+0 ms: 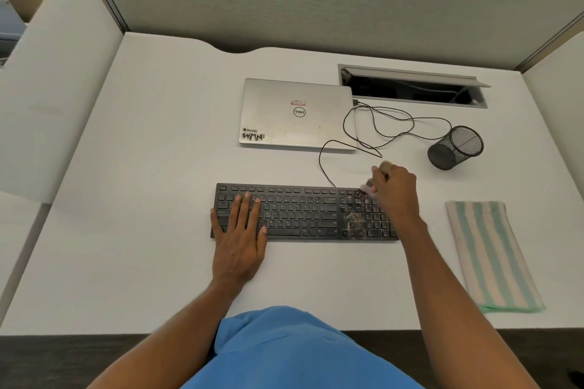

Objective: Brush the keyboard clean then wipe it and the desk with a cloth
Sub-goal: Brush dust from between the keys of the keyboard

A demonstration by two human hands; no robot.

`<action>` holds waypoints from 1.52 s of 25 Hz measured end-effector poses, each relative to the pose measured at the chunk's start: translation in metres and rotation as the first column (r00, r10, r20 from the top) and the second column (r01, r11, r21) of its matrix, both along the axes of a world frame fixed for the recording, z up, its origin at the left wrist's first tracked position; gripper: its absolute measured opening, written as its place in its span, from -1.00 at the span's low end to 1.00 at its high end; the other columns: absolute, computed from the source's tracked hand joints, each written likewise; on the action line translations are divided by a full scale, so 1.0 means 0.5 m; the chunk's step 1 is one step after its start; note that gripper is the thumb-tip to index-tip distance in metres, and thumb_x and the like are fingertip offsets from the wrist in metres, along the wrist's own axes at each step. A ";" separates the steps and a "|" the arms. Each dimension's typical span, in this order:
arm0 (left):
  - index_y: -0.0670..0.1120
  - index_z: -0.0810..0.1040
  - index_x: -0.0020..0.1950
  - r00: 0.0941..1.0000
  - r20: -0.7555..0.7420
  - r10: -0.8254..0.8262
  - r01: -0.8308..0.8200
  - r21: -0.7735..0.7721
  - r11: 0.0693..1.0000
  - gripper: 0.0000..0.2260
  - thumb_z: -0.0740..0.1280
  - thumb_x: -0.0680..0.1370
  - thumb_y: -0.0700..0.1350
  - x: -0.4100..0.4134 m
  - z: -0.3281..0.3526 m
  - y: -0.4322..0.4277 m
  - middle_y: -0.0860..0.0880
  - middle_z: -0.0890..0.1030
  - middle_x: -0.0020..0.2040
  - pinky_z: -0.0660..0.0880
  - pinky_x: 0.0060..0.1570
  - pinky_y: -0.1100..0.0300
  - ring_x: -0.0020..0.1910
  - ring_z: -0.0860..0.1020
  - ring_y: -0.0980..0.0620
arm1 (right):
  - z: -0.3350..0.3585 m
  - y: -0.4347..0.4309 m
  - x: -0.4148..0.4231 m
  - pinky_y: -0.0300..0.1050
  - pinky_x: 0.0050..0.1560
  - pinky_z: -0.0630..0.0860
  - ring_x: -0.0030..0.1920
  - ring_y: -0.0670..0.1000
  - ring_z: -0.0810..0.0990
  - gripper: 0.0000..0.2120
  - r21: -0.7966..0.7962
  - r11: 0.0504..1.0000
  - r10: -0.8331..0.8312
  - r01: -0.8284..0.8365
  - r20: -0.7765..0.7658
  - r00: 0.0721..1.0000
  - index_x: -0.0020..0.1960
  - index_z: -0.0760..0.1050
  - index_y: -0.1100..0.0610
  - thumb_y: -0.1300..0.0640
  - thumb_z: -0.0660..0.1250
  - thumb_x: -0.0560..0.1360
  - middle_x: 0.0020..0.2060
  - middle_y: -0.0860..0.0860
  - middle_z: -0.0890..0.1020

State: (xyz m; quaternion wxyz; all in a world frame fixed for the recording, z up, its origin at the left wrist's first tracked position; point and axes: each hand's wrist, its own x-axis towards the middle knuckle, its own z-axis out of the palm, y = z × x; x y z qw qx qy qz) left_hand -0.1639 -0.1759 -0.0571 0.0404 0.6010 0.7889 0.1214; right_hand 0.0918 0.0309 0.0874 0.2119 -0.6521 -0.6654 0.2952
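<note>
The left hand (239,232), fingers (246,210) spread, pins the keyboard (303,215) while the right hand (395,189) curls round the brush (370,184), so short light strokes should flick the crumbs (355,218) off 1 edge.

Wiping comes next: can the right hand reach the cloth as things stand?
Probably yes. The cloth lies flat on the desk right of the keyboard, nothing between it and the right hand, though that hand grips the brush.
</note>
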 end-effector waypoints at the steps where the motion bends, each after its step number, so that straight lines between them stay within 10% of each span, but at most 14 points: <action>1: -0.06 0.18 0.71 1.000 0.003 0.001 -0.001 0.002 1.000 -0.44 0.02 0.73 0.10 0.000 0.000 0.000 -0.07 0.12 0.73 -0.06 0.58 -0.44 0.72 0.03 -0.06 | -0.002 0.000 -0.004 -0.41 -0.42 0.46 -0.38 -0.17 0.64 -0.67 0.025 0.999 -0.033 0.033 -0.006 0.999 -0.20 0.53 0.31 0.13 0.28 0.66 -0.35 0.11 0.64; 4: -0.07 0.19 0.71 1.000 0.008 0.003 -0.003 0.005 1.000 -0.45 0.03 0.73 0.09 0.001 0.001 0.001 -0.07 0.13 0.73 -0.06 0.58 -0.44 0.72 0.04 -0.06 | -0.014 -0.012 -0.031 -0.18 -0.33 0.50 -0.30 0.03 0.65 -0.58 0.057 0.996 -0.061 0.064 -0.053 0.997 -0.21 0.53 0.34 0.06 0.24 0.68 -0.35 0.17 0.63; 8: -0.07 0.19 0.71 1.000 0.002 0.001 -0.001 -0.005 1.000 -0.44 0.02 0.73 0.10 -0.001 0.001 0.002 -0.07 0.14 0.72 -0.07 0.58 -0.44 0.71 0.04 -0.06 | -0.022 -0.031 -0.043 -0.33 -0.47 0.34 -0.40 -0.30 0.58 -0.59 0.013 1.000 -0.005 0.005 0.020 1.000 -0.22 0.47 0.37 0.11 0.21 0.69 -0.40 0.17 0.57; 14: -0.06 0.17 0.71 1.000 0.013 0.002 -0.002 0.001 1.000 -0.44 0.02 0.73 0.10 0.000 0.001 0.001 -0.06 0.12 0.73 -0.07 0.59 -0.43 0.72 0.03 -0.05 | -0.012 -0.005 -0.034 0.03 -0.31 0.48 -0.32 0.14 0.58 -0.58 0.030 0.998 -0.061 0.059 0.051 0.997 -0.23 0.51 0.31 0.04 0.22 0.68 -0.38 0.13 0.61; 22: -0.05 0.17 0.72 1.000 0.018 0.000 0.000 -0.001 1.000 -0.44 0.03 0.73 0.10 0.002 0.000 0.002 -0.06 0.11 0.73 -0.09 0.59 -0.42 0.72 0.01 -0.05 | -0.015 -0.019 -0.023 0.01 -0.30 0.50 -0.30 0.16 0.62 -0.56 -0.029 1.000 0.014 -0.012 0.072 0.997 -0.24 0.51 0.29 0.02 0.21 0.68 -0.38 0.13 0.61; 27: -0.05 0.16 0.72 1.000 0.015 0.001 -0.001 -0.005 1.000 -0.44 0.02 0.73 0.10 -0.001 -0.002 0.001 -0.06 0.11 0.73 -0.08 0.59 -0.42 0.72 0.01 -0.05 | 0.000 -0.036 -0.059 -0.48 -0.38 0.41 -0.38 -0.27 0.59 -0.62 -0.039 0.999 0.022 -0.024 -0.061 0.998 -0.15 0.52 0.41 0.11 0.25 0.68 -0.36 0.15 0.63; 32: -0.05 0.16 0.72 1.000 0.022 0.001 -0.001 0.002 1.000 -0.44 0.03 0.73 0.10 -0.001 -0.002 0.000 -0.05 0.11 0.73 -0.10 0.60 -0.41 0.72 0.01 -0.05 | -0.014 -0.023 -0.033 0.10 -0.17 0.61 -0.30 0.10 0.63 -0.59 -0.097 0.990 0.109 -0.099 0.097 0.989 -0.24 0.55 0.25 0.01 0.24 0.66 -0.37 0.11 0.64; 38: -0.05 0.18 0.71 0.999 0.032 0.004 -0.004 0.007 1.000 -0.44 0.03 0.73 0.10 0.000 -0.002 0.000 -0.06 0.13 0.73 -0.10 0.60 -0.41 0.72 0.02 -0.05 | 0.030 -0.005 -0.050 -0.19 -0.27 0.55 -0.22 -0.06 0.68 -0.65 -0.076 0.988 0.135 -0.137 -0.025 0.990 -0.26 0.57 0.17 0.01 0.32 0.63 -0.34 0.05 0.67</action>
